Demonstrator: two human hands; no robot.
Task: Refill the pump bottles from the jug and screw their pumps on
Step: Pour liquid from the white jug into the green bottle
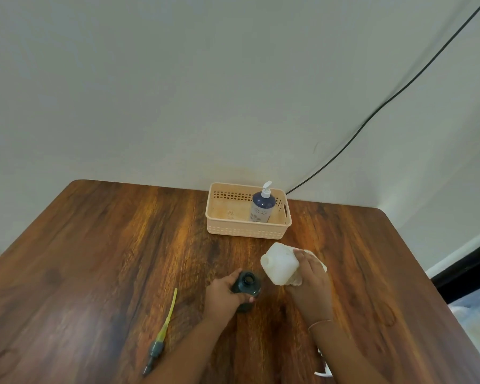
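Jug (280, 264) partly behind right hand (312, 275), bottle (246, 284) half-covered by left hand (224, 293)

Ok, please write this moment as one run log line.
left hand: holds open bottle | right hand: holds jug | pump: on table

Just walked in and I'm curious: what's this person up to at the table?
A person is refilling a dark bottle. The left hand grips the open bottle on the wooden table, while the right hand holds a white jug tilted beside it. The bottle's pump lies on the table to the left. A blue bottle, pump already on, stands in a basket at the back.
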